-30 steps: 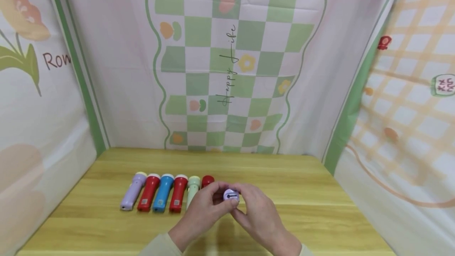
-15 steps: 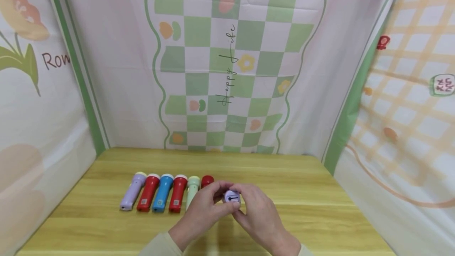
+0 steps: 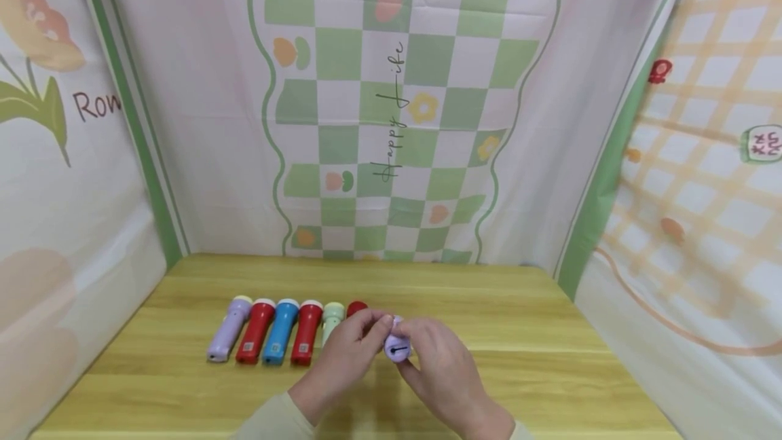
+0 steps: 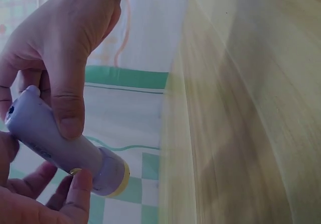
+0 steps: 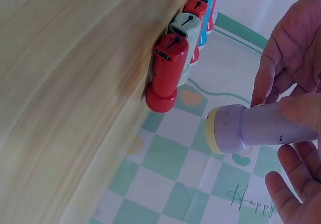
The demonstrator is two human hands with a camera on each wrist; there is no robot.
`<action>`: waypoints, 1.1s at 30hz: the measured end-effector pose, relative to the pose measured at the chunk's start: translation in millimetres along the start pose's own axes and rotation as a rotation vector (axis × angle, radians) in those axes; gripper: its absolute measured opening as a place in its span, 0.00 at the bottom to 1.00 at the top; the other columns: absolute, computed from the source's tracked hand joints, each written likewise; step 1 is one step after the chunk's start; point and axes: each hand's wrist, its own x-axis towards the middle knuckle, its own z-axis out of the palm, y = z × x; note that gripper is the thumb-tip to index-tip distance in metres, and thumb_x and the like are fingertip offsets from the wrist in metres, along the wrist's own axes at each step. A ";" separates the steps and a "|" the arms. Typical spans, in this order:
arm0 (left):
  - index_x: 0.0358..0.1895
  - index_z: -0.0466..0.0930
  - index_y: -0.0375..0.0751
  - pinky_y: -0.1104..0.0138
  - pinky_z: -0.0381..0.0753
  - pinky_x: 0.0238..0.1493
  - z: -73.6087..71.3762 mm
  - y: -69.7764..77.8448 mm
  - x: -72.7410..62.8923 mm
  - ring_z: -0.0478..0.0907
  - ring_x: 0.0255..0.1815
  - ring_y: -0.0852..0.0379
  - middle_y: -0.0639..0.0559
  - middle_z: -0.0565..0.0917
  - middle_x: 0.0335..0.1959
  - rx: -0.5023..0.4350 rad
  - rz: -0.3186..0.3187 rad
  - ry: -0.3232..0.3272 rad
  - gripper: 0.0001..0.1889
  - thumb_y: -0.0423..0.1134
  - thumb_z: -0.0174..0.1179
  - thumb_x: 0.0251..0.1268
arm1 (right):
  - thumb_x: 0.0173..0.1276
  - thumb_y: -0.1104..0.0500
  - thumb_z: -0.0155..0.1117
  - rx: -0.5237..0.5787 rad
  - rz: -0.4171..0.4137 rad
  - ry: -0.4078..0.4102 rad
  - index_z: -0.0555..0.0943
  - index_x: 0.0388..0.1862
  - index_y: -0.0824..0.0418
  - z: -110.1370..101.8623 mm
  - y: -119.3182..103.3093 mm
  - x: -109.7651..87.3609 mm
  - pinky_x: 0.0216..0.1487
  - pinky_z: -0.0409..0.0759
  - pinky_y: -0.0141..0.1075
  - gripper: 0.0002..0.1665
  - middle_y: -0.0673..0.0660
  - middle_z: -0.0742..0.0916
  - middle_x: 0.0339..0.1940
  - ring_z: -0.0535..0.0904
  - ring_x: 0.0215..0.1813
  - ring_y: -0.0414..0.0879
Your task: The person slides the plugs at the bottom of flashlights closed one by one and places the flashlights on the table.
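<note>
A light purple flashlight [image 3: 398,350] is held above the table between both hands. Its tail end, marked with a black slot shape, faces up toward the head camera. The lamp end, with a pale yellow rim [image 5: 213,131], points down in the right wrist view. My right hand [image 3: 446,372] grips the body, its thumb lying along it in the left wrist view. With thumb and fingertips my left hand [image 3: 342,355] pinches the other side. One left fingertip sits right at a small yellow switch [image 4: 75,171].
Several flashlights lie in a row on the wooden table [image 3: 537,331]: purple [image 3: 229,329], red [image 3: 255,331], blue [image 3: 281,331], red [image 3: 307,333], mint green [image 3: 332,318] and red [image 5: 168,73]. The left hand partly hides the last two in the head view. Patterned cloth [image 3: 391,155] surrounds the table.
My left thumb has moved from the tail end up to the flashlight's far side. The flashlight has tilted, and more of its body and tail shows between the hands.
</note>
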 end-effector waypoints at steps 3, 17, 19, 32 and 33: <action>0.57 0.82 0.40 0.58 0.87 0.48 0.1 -0.1 0.4 0.83 0.45 0.55 0.50 0.86 0.49 -0.032 -0.031 -0.005 0.23 0.57 0.56 0.79 | 0.55 0.62 0.79 -0.014 -0.008 0.004 0.80 0.52 0.63 1.4 -0.9 -1.2 0.46 0.86 0.39 0.26 0.54 0.86 0.46 0.86 0.44 0.48; 0.68 0.71 0.34 0.62 0.88 0.39 -1.4 -1.4 3.8 0.84 0.35 0.56 0.46 0.85 0.40 -0.157 -0.198 -0.072 0.33 0.58 0.60 0.75 | 0.67 0.62 0.57 -0.115 -0.086 0.083 0.82 0.45 0.58 12.0 -1.4 -4.9 0.39 0.85 0.40 0.10 0.53 0.86 0.44 0.85 0.39 0.48; 0.68 0.70 0.33 0.62 0.88 0.36 -0.6 -2.6 4.9 0.84 0.34 0.56 0.45 0.85 0.40 -0.182 -0.201 -0.064 0.33 0.56 0.61 0.75 | 0.73 0.62 0.51 -0.133 -0.095 0.085 0.83 0.45 0.56 12.6 -2.2 -5.4 0.39 0.85 0.40 0.12 0.52 0.86 0.44 0.85 0.39 0.48; 0.70 0.66 0.29 0.63 0.87 0.31 4.0 -2.3 15.1 0.85 0.34 0.55 0.43 0.84 0.45 -0.229 -0.314 -0.064 0.37 0.51 0.67 0.70 | 0.71 0.62 0.53 -0.141 -0.117 -0.008 0.81 0.54 0.56 11.0 -5.0 -6.7 0.43 0.83 0.40 0.16 0.53 0.86 0.47 0.84 0.44 0.45; 0.70 0.67 0.29 0.63 0.87 0.31 4.3 -2.8 16.3 0.85 0.34 0.55 0.43 0.84 0.45 -0.224 -0.310 -0.052 0.37 0.50 0.68 0.68 | 0.72 0.62 0.53 -0.139 -0.118 -0.013 0.81 0.54 0.56 10.9 -4.6 -6.3 0.43 0.84 0.40 0.15 0.53 0.86 0.47 0.84 0.45 0.46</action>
